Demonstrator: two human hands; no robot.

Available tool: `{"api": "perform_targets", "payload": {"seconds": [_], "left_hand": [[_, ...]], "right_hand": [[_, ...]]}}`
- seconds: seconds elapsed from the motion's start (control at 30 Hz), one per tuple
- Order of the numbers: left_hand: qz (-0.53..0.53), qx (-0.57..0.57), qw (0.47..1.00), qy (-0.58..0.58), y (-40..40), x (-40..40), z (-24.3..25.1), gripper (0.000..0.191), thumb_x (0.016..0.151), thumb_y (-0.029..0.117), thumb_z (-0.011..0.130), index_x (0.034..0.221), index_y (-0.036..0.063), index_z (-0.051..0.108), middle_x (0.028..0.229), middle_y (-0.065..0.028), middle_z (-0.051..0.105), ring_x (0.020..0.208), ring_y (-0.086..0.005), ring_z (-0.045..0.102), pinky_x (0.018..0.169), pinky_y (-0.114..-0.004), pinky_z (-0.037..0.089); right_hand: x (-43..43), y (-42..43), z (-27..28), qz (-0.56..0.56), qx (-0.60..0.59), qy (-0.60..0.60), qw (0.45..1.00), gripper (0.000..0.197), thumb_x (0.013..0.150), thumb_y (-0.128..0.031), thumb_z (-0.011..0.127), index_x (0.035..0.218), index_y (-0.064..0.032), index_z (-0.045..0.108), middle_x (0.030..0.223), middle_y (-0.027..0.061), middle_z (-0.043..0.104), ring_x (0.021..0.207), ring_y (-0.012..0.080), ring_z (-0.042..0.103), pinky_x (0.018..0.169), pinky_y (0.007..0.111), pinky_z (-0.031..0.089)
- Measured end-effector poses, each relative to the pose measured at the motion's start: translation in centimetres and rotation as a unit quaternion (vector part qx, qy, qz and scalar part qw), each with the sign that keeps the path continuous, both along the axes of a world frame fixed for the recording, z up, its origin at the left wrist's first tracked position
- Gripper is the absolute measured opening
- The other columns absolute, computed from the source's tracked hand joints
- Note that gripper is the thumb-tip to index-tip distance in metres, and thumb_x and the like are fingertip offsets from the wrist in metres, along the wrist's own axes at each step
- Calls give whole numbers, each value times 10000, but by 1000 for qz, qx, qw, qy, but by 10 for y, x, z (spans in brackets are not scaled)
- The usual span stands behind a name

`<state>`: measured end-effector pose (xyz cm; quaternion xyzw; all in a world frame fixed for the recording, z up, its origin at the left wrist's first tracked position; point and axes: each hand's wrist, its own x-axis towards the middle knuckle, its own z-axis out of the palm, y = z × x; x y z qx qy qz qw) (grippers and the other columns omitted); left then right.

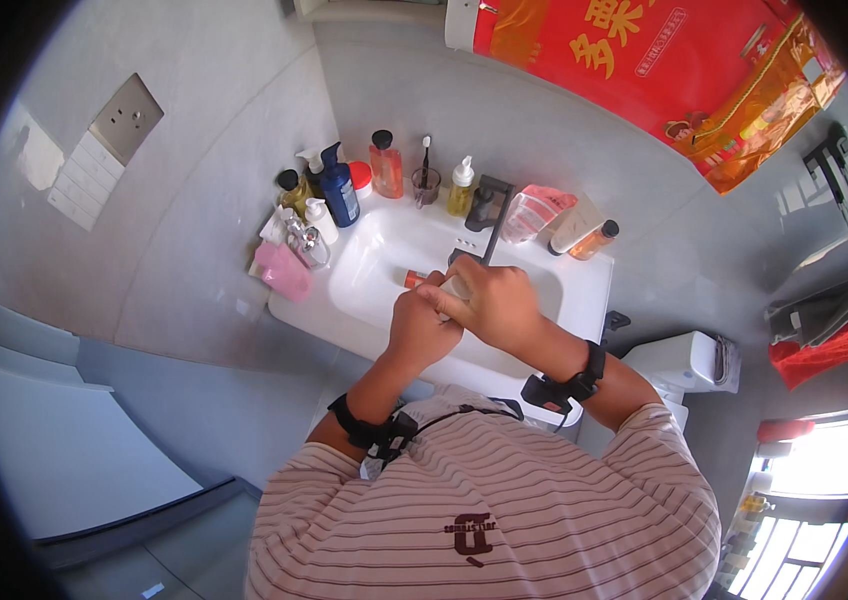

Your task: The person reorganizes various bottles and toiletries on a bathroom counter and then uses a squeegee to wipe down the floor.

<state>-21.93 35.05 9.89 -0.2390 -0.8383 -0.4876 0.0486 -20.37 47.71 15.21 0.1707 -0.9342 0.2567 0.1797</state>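
My left hand (pixel 426 322) and my right hand (pixel 495 300) meet over the near part of a white washbasin (pixel 364 289). Between them is a small pale, roundish object (pixel 457 288), mostly covered by my fingers; its kind cannot be told. The fingers of my right hand curl over it from above, and my left hand closes on it from the side. An orange-red item (pixel 415 279), perhaps a tube or bottle end, shows just beyond my left fingers; whether it is held is unclear. A black faucet (pixel 499 225) rises behind my hands.
Pump bottles, including a blue one (pixel 339 191), and a pink pouch (pixel 283 271) crowd the basin's left rim. Along the back stand a toothbrush cup (pixel 425 187), a yellow foam bottle (pixel 461 191), a pink-white pouch (pixel 536 212) and an orange bottle (pixel 594 240). A toilet (pixel 675 360) is at right.
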Motion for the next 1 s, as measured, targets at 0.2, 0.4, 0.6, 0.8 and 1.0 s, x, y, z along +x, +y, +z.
{"api": "perform_targets", "payload": {"seconds": [0.2,0.4,0.6,0.8,1.0], "left_hand": [[-122,9,992,-31,-11,-5,1,277,620,44,577,896,30,551,806,-130,591,745,-303,574,624,-341,442],[-348,57,898,-265,-30,-5,-1,257,630,96,638,877,58,580,905,-83,571,836,-159,545,721,-291,418],[-184,-104,966,-149,-13,-3,9,320,663,109,639,969,62,559,851,-113,612,771,-267,583,705,-322,452],[-195,-5,976,-101,-12,-1,9,334,670,151,631,976,56,536,837,-134,582,721,-306,549,616,-363,421],[-223,0,959,-176,-16,-3,0,383,698,199,639,1041,63,532,932,-113,599,875,-250,573,761,-326,424]], "right_hand": [[0,16,-3,120,45,60,990,242,754,-296,584,766,-57,545,596,87,530,563,258,551,497,343,443],[15,23,18,322,44,17,946,280,728,-94,584,997,-55,518,931,112,492,902,273,492,748,348,429],[21,24,49,69,126,-162,976,582,651,-385,651,1068,-12,492,897,165,575,838,283,576,655,357,474],[22,27,33,87,117,-191,971,396,754,-371,594,955,-31,569,751,129,578,708,267,577,609,346,464],[17,35,20,235,-35,-132,962,327,657,-22,657,966,-64,557,931,99,552,884,253,540,751,322,451]]}}
